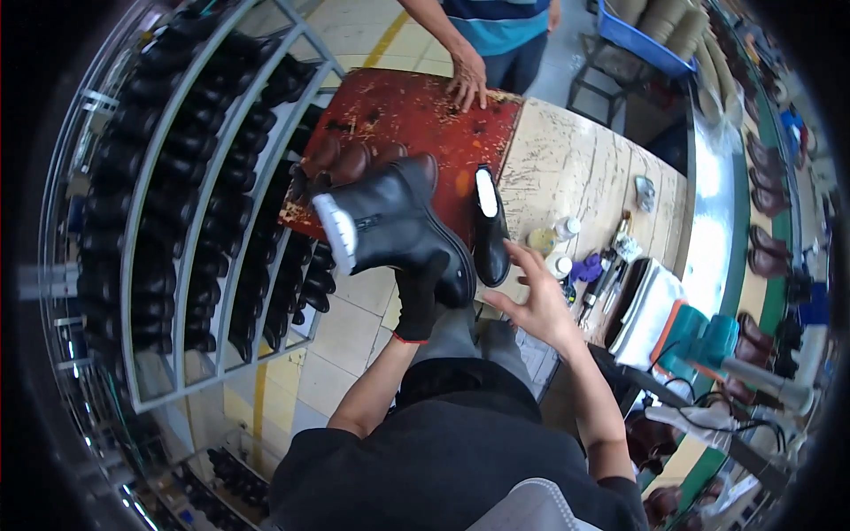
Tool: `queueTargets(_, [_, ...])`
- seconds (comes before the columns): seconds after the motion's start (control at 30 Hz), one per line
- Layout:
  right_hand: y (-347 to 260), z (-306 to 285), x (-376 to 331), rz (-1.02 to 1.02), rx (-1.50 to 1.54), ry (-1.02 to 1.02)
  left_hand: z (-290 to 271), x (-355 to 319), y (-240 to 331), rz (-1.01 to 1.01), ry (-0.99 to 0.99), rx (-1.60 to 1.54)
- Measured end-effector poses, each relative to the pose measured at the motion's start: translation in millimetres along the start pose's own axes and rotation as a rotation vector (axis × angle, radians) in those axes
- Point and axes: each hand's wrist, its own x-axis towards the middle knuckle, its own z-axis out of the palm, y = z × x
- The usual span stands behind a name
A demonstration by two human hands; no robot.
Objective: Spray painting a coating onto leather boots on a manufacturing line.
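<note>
My left hand point(420, 301), in a black glove with a red cuff edge, grips a black ankle boot point(390, 217) near its toe. This boot is tilted on its side over the red board, with the white-lined opening facing left. A second black boot point(490, 239) rests on the table to its right, its opening showing white inside. Beside that boot's toe is my bare right hand point(537, 299), fingers spread and nothing in it. Whether a fingertip touches the boot I cannot tell. The held boot partly hides several dark brown shoes point(351, 162) on the board.
A grey rack point(190, 239) full of black shoes stands at left. Another person's hand point(467, 80) rests on the red board's point(381, 102) far edge. To the right are a yellowish jar point(541, 239), a purple cloth point(586, 268), a white cloth point(648, 314) and a teal device point(704, 341).
</note>
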Motion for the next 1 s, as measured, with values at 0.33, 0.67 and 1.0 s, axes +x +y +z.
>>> queueTargets(0.33, [-18, 105, 77, 0.095, 0.84, 0.239, -11, 87, 30, 0.097, -0.1, -0.06])
queueTargets(0.67, [-18, 116, 53, 0.352, 1.06, 0.454, -48, 104, 63, 0.254, -0.655, 0.18])
queueTargets(1.0, [25, 148, 37, 0.708, 0.789, -0.059, -67, 118, -50, -0.195, -0.483, 0.225])
